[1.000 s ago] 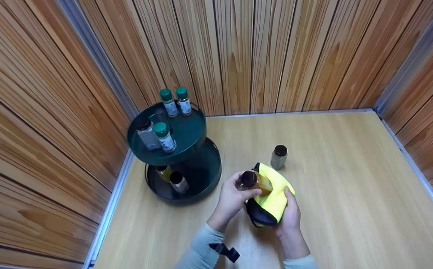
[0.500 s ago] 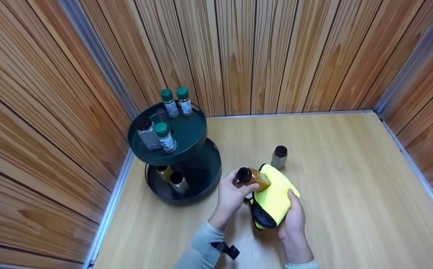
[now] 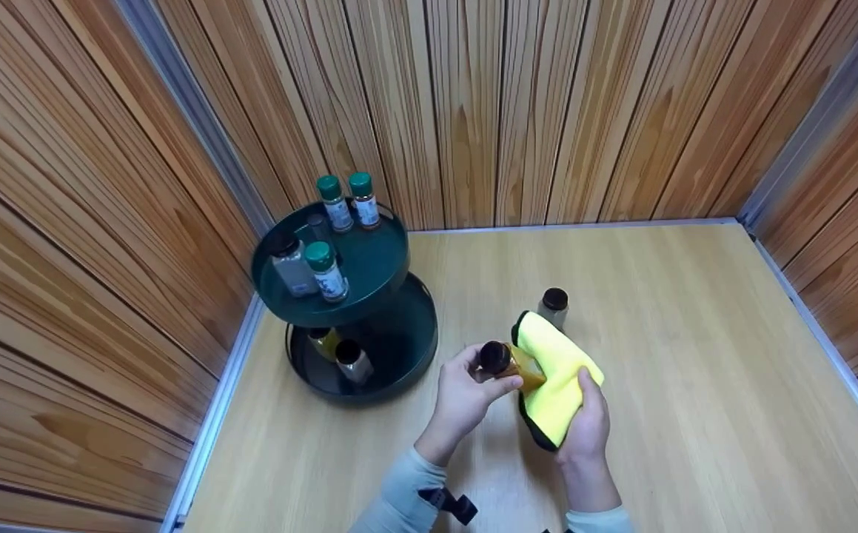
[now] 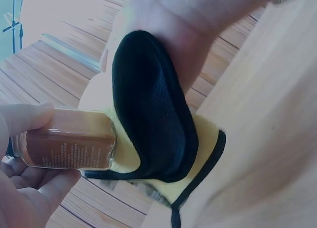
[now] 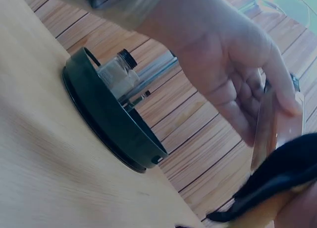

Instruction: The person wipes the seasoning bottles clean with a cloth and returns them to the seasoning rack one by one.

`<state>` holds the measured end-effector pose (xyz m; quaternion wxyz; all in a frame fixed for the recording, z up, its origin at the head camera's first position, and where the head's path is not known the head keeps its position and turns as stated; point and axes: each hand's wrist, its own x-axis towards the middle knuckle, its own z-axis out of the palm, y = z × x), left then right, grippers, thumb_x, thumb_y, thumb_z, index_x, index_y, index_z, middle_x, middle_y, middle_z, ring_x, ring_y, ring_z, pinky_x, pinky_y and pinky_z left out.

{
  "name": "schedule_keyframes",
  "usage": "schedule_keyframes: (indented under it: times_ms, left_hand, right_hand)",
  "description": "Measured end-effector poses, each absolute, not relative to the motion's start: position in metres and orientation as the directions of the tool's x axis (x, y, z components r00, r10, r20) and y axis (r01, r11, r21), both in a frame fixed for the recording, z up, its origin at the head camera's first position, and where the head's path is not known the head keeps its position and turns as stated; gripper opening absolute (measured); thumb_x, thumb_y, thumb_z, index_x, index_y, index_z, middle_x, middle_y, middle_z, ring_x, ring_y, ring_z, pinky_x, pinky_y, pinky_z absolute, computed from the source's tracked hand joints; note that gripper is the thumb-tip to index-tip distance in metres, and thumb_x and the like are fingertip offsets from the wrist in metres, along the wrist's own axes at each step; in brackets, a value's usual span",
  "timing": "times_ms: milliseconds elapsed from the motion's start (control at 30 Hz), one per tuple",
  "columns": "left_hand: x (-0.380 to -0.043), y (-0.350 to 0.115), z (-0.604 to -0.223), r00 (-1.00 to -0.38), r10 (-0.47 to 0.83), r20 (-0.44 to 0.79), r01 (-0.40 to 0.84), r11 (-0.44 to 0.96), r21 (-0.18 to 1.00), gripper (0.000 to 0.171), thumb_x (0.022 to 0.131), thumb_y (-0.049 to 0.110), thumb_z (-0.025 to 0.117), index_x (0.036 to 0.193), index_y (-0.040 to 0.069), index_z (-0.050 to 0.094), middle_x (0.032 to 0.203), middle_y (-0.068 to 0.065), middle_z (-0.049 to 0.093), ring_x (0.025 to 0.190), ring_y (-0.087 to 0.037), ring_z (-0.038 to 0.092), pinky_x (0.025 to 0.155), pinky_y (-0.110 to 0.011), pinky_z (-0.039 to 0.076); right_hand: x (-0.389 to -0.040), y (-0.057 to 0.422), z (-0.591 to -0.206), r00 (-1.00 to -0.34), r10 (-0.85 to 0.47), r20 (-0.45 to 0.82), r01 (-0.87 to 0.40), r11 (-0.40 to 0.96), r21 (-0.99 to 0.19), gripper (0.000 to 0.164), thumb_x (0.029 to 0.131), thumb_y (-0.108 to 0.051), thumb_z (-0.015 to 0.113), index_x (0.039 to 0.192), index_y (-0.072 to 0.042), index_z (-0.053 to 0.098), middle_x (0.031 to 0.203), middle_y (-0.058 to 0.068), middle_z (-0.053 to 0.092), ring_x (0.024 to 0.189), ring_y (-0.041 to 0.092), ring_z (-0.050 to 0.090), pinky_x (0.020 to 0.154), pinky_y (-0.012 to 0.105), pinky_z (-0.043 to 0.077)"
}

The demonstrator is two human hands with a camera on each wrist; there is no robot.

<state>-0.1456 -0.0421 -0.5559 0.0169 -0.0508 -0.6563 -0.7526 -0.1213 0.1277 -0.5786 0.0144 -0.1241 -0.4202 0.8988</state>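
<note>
**Amber bottle [image 3: 523,366] against yellow cloth [image 3: 562,369], held over a pale wood-grain surface [image 3: 702,333]**

The left hand's [image 3: 463,394] fingers grasp the bottle near its cap; the right hand's [image 3: 586,429] clasp the cloth, at the bottle's four o'clock. At one o'clock a dark-capped jar [image 3: 554,302] stands on the surface; at ten, a two-tier green stand [image 3: 371,260] carries more jars. Plank walls [image 3: 466,111] rise at nine, twelve and three.

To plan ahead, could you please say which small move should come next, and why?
Perhaps rub the amber jar with the yellow cloth: the left hand grips it near its dark cap, while the right hand holds the cloth apparently against the jar's other end.
</note>
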Motion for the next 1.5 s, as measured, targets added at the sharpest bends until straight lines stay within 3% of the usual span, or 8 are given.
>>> schedule_keyframes:
  times_ms: [267,433,667,867,1000,1100,1300,1500]
  left_hand:
    - [-0.146,-0.044,-0.548,-0.998,0.042,0.05,0.041,-0.209,0.977,0.049,0.075,0.0,0.089,0.12,0.003,0.067,0.115,-0.01,0.073,0.103,-0.023,0.074,0.091,-0.033,0.059]
    - [-0.148,-0.044,-0.549,-0.996,-0.002,0.094,0.092,-0.245,0.965,0.049,0.075,-0.004,0.087,0.12,-0.001,0.066,0.116,-0.015,0.071,0.108,-0.025,0.071,0.094,-0.035,0.058]
    - [-0.15,-0.042,-0.555,-0.983,-0.055,0.174,0.177,-0.054,0.983,0.05,0.074,0.005,0.091,0.119,0.014,0.072,0.116,0.0,0.074,0.111,-0.016,0.069,0.099,-0.038,0.055]
    - [-0.149,-0.041,-0.554,-0.965,-0.062,0.256,0.253,0.05,0.966,0.051,0.071,0.002,0.092,0.117,0.013,0.073,0.113,0.001,0.075,0.107,-0.014,0.07,0.095,-0.032,0.057]
    - [-0.145,-0.039,-0.555,-0.977,0.001,0.214,0.214,0.035,0.976,0.048,0.071,0.004,0.092,0.114,0.015,0.074,0.111,0.003,0.075,0.105,-0.013,0.071,0.095,-0.029,0.056]
    - [-0.144,-0.038,-0.555,-0.985,0.037,0.167,0.167,-0.015,0.986,0.046,0.072,0.005,0.092,0.113,0.014,0.074,0.111,0.003,0.074,0.106,-0.014,0.07,0.096,-0.029,0.056]
    - [-0.144,-0.042,-0.55,-0.998,0.047,0.052,0.046,-0.109,0.993,0.049,0.073,0.003,0.091,0.117,0.009,0.071,0.114,-0.005,0.073,0.103,-0.019,0.072,0.091,-0.033,0.059]
    - [-0.145,-0.043,-0.551,-0.999,0.045,0.003,-0.005,-0.176,0.984,0.048,0.075,0.002,0.09,0.117,0.007,0.069,0.115,-0.008,0.073,0.103,-0.023,0.073,0.091,-0.035,0.059]
  right_hand:
    - [-0.124,0.129,-0.579,-0.972,-0.043,-0.232,0.203,-0.654,-0.729,0.048,0.11,-0.047,0.029,0.141,-0.013,0.041,0.124,-0.002,0.066,0.114,0.014,0.064,0.099,0.031,0.052]
    - [-0.121,0.128,-0.58,-0.965,-0.057,-0.256,0.23,-0.65,-0.724,0.046,0.111,-0.044,0.033,0.138,-0.01,0.049,0.121,-0.001,0.071,0.112,0.015,0.067,0.098,0.031,0.053]
    - [-0.118,0.134,-0.578,-0.954,0.026,-0.299,0.225,-0.597,-0.77,0.048,0.111,-0.044,0.034,0.144,-0.009,0.043,0.122,-0.003,0.067,0.114,0.013,0.064,0.1,0.029,0.051]
    - [-0.117,0.137,-0.574,-0.954,0.11,-0.279,0.163,-0.592,-0.79,0.045,0.111,-0.042,0.034,0.14,-0.01,0.045,0.119,-0.001,0.067,0.11,0.015,0.065,0.094,0.032,0.053]
    - [-0.118,0.138,-0.574,-0.962,0.161,-0.219,0.077,-0.609,-0.789,0.04,0.111,-0.039,0.035,0.132,-0.009,0.05,0.112,0.001,0.068,0.1,0.016,0.066,0.085,0.032,0.056]
    - [-0.121,0.139,-0.576,-0.973,0.13,-0.191,0.063,-0.643,-0.763,0.039,0.111,-0.04,0.033,0.131,-0.011,0.051,0.111,0.0,0.067,0.099,0.015,0.065,0.085,0.031,0.055]
    - [-0.127,0.138,-0.58,-0.971,-0.016,-0.237,0.172,-0.733,-0.658,0.046,0.11,-0.049,0.029,0.141,-0.018,0.042,0.128,-0.003,0.062,0.117,0.013,0.06,0.102,0.03,0.05]
    - [-0.125,0.136,-0.58,-0.955,-0.048,-0.291,0.239,-0.706,-0.667,0.048,0.109,-0.051,0.031,0.142,-0.019,0.042,0.13,-0.005,0.063,0.12,0.013,0.061,0.103,0.03,0.05]
